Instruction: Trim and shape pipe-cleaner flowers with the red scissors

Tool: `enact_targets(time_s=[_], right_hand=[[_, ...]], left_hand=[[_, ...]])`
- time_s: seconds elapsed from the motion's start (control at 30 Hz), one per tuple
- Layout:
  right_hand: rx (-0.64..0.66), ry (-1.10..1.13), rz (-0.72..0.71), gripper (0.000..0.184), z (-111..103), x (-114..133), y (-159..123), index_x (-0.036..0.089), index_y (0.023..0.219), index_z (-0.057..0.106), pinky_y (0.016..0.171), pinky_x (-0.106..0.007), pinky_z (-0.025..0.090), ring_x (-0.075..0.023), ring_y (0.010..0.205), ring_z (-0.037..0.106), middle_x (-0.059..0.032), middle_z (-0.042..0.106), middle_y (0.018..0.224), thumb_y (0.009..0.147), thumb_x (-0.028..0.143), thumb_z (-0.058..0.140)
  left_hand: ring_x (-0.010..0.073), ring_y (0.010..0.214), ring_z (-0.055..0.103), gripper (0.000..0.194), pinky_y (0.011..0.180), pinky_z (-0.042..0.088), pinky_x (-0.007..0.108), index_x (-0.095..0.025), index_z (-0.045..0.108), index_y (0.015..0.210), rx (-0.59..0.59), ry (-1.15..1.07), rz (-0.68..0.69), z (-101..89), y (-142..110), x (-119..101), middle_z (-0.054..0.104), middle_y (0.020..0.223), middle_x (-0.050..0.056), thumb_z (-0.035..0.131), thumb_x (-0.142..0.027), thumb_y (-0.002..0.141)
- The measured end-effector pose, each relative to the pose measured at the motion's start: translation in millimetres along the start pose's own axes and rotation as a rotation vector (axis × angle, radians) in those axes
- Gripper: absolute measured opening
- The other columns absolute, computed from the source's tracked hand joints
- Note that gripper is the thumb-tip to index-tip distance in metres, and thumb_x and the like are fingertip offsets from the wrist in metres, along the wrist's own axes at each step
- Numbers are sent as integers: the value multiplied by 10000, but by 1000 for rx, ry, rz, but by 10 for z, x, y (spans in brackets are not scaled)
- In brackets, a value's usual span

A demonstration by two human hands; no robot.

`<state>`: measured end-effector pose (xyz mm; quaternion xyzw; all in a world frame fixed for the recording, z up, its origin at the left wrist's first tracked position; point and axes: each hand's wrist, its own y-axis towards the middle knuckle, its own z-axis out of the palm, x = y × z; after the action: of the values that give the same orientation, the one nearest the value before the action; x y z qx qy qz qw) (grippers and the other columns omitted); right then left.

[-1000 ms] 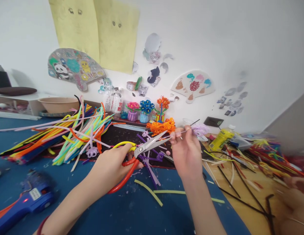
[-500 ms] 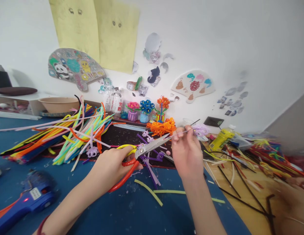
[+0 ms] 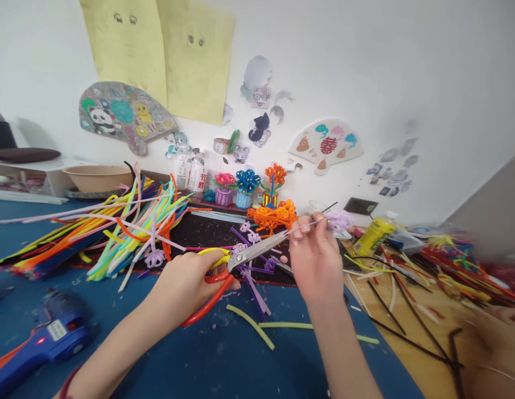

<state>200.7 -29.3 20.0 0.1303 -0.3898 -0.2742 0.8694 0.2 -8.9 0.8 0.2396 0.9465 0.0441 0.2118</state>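
My left hand is wrapped round the handles of a pair of scissors, one loop yellow and the other red. Their blades point right and reach up to the fingers of my right hand. Between thumb and fingertips, that hand pinches the thin stem of a lilac pipe-cleaner flower, whose fluffy head sticks out to the right. The blade tips meet the stem's left end near my fingers. Below the scissors lie purple pipe-cleaner pieces and small lilac flowers.
Bundled pipe cleaners lie left, a blue glue gun at lower left. Behind stand small flower pots and orange pipe-cleaner flowers. A yellow bottle and loose black pipe cleaners are right, near another person's hand.
The scissor blades, slightly apart before, have come together at the stem's end. Both hands stay in nearly the same place; the whole view has shifted slightly.
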Motion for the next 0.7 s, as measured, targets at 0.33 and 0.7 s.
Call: enact_targets(time_s=[0.33,0.7], right_hand=[[12,11,-4,195,-36,-9,3,240,818,515,591,-222,427,-93,610,478,55,471,688,784,306,695],[-11,38,-7,219,-24,6,13,222,806,540,576,-208,405,-86,609,466,51,490,683,742,299,736]], left_hand=[[118,465,404,357,491,197,223,-225,441,610,-3,-32,10,23,2,7,429,504,-50,561,-533,745],[128,508,450,326,503,215,228,-226,494,626,-17,-85,-3,-9,6,-17,494,523,-39,544,-523,750]])
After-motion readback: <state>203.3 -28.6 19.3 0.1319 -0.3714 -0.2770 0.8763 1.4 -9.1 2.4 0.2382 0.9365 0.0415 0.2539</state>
